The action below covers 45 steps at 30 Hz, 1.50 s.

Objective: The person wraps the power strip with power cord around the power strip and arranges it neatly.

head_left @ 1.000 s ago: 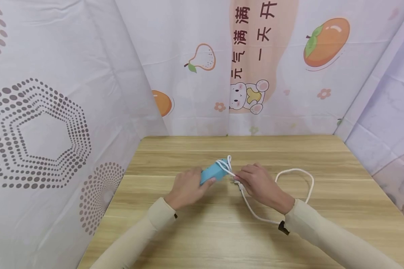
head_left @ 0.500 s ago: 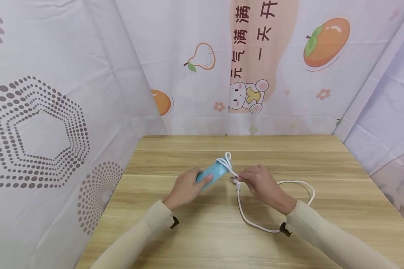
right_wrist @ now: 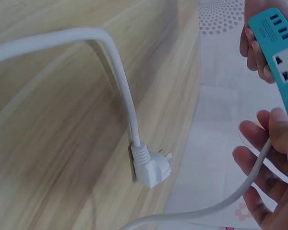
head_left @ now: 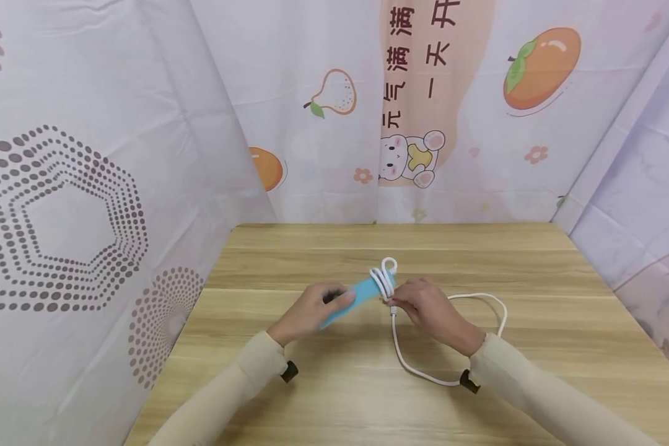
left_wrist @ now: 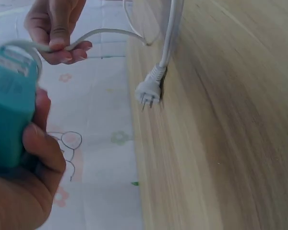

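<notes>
left grip [head_left: 313, 307] curled round blue power strip [head_left: 365, 292], most of it poking out right, right grip [head_left: 432, 311] pinching white cord [right_wrist: 182, 216]

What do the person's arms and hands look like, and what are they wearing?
The left hand and right hand wear no gloves. The left sleeve and right sleeve are long and cream. A small dark piece shows by each cuff.

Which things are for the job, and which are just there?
For the job:
blue plastic power strip, held in the left hand
white cord, looped round the strip, pinched by the right hand
white plug with metal pins

Just there:
light-brown wooden table
fruit-printed white cloth curtain
brown-dotted white cloth curtain
</notes>
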Tool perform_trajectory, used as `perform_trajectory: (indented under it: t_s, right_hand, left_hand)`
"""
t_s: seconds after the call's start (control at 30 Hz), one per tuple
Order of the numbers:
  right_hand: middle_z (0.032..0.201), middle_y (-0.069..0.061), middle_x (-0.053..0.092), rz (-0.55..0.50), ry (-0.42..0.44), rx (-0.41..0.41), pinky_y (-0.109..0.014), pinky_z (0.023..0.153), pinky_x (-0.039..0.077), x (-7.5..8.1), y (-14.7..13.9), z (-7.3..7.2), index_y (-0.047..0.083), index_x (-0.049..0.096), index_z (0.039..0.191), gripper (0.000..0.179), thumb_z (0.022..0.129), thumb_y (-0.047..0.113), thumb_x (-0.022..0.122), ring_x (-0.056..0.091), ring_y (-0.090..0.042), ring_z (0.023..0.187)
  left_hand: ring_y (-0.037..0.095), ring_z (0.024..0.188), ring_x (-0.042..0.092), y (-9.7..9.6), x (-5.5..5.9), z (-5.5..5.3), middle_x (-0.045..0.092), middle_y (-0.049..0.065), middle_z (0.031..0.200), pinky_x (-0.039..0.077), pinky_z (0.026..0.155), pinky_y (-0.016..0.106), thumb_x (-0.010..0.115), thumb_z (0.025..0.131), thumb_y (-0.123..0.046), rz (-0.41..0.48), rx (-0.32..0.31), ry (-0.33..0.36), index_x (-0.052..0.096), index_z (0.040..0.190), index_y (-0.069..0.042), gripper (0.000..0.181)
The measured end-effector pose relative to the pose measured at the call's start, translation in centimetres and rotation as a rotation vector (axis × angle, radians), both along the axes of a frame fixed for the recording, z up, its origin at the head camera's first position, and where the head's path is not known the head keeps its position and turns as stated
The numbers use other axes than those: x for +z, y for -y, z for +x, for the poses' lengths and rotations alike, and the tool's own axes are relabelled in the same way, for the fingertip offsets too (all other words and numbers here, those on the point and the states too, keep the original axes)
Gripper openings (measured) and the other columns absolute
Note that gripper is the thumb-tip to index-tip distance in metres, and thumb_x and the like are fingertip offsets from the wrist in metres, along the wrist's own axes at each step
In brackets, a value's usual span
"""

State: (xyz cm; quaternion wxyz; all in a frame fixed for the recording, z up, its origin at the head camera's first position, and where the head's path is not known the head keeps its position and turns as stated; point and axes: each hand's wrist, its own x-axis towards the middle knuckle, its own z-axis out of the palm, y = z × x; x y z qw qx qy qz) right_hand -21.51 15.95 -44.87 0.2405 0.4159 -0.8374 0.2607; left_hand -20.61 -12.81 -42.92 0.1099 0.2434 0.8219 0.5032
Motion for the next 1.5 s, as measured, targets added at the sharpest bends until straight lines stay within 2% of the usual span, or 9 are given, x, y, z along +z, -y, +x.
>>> perform_trajectory:
  t_s: [0.23, 0.47, 0.63, 0.73, 0.83, 0.9, 1.17, 1.33, 1.5]
  right_hand:
    - [0.068, 0.003, 0.063, 0.18, -0.057, -0.056, -0.044, 0.076, 0.049, -0.1, -0.2, -0.4, 0.007, 0.067, 0.06, 0.025, 0.067, -0.006, 0.087, 0.057, -0.017, 0.069]
    - [0.088, 0.007, 0.074, 0.208, -0.047, 0.06, -0.044, 0.084, 0.046, 0.3, -0.6, -0.6, 0.017, 0.078, 0.094, 0.035, 0.068, -0.004, 0.087, 0.061, -0.015, 0.08]
    - [0.093, 0.014, 0.075, 0.263, -0.106, 0.124, -0.042, 0.084, 0.044, 0.2, -0.8, -1.2, 0.022, 0.08, 0.096, 0.017, 0.081, 0.017, 0.084, 0.058, -0.012, 0.079]
    - [0.088, 0.012, 0.074, 0.261, -0.144, 0.113, -0.04, 0.081, 0.042, 0.1, -1.0, -1.5, 0.02, 0.079, 0.093, 0.012, 0.082, 0.022, 0.084, 0.052, -0.013, 0.076]
    - [0.083, 0.012, 0.07, 0.261, -0.172, 0.086, -0.038, 0.078, 0.039, 0.3, -0.9, -1.7, 0.02, 0.078, 0.09, 0.012, 0.081, 0.026, 0.084, 0.044, -0.014, 0.075]
    - [0.08, 0.012, 0.067, 0.264, -0.175, 0.071, -0.037, 0.076, 0.037, 0.4, -0.8, -1.7, 0.019, 0.077, 0.089, 0.012, 0.082, 0.026, 0.084, 0.041, -0.015, 0.076]
    - [0.081, 0.007, 0.065, 0.258, -0.168, -0.001, -0.037, 0.074, 0.038, 1.1, -0.2, -1.1, 0.014, 0.078, 0.09, 0.012, 0.084, 0.022, 0.086, 0.046, -0.017, 0.078]
    - [0.08, 0.004, 0.067, 0.227, -0.164, -0.045, -0.036, 0.071, 0.038, 1.9, 0.1, -0.9, 0.012, 0.079, 0.09, 0.012, 0.085, 0.02, 0.086, 0.047, -0.018, 0.077]
    - [0.081, 0.002, 0.068, 0.191, -0.148, -0.059, -0.034, 0.07, 0.037, 2.4, 0.1, -0.7, 0.008, 0.079, 0.092, 0.012, 0.088, 0.019, 0.083, 0.048, -0.018, 0.077]
  left_hand:
    - [0.015, 0.083, 0.062, 0.4, 0.0, -0.3, 0.07, -0.004, 0.096, 0.053, 0.073, 0.031, 0.062, 0.102, -0.048, -0.036, -0.213, 0.008, 0.074, 0.11, -0.022, 0.03]
    - [0.014, 0.083, 0.062, 0.6, 0.8, -0.4, 0.07, -0.009, 0.098, 0.052, 0.074, 0.028, 0.072, 0.097, -0.039, -0.099, -0.347, -0.068, 0.077, 0.114, -0.019, 0.027]
    - [0.003, 0.074, 0.055, 0.0, 1.2, -0.2, 0.065, -0.014, 0.09, 0.047, 0.066, 0.022, 0.075, 0.092, -0.047, -0.23, -0.429, -0.232, 0.078, 0.109, -0.02, 0.031]
    - [-0.001, 0.066, 0.048, -0.6, 1.0, 0.2, 0.06, -0.016, 0.083, 0.041, 0.06, 0.018, 0.073, 0.091, -0.057, -0.366, -0.446, -0.424, 0.078, 0.104, -0.019, 0.04]
    - [-0.003, 0.061, 0.045, -1.2, 0.7, 0.5, 0.056, -0.016, 0.079, 0.037, 0.055, 0.016, 0.069, 0.089, -0.065, -0.507, -0.405, -0.581, 0.077, 0.101, -0.018, 0.05]
    - [-0.002, 0.059, 0.044, -1.4, 0.5, 0.7, 0.056, -0.015, 0.078, 0.035, 0.053, 0.015, 0.068, 0.088, -0.068, -0.58, -0.357, -0.626, 0.077, 0.1, -0.017, 0.053]
    - [0.001, 0.061, 0.049, -2.1, -0.2, 1.0, 0.061, -0.008, 0.081, 0.039, 0.052, 0.017, 0.066, 0.087, -0.072, -0.73, -0.153, -0.643, 0.075, 0.098, -0.014, 0.06]
    - [0.007, 0.062, 0.05, -2.5, -0.2, 0.9, 0.061, -0.003, 0.082, 0.041, 0.05, 0.023, 0.062, 0.088, -0.074, -0.767, -0.003, -0.65, 0.073, 0.096, -0.011, 0.064]
    - [0.009, 0.06, 0.05, -2.4, -0.6, 0.7, 0.058, -0.002, 0.079, 0.04, 0.049, 0.026, 0.063, 0.089, -0.071, -0.784, 0.094, -0.652, 0.07, 0.094, -0.009, 0.062]
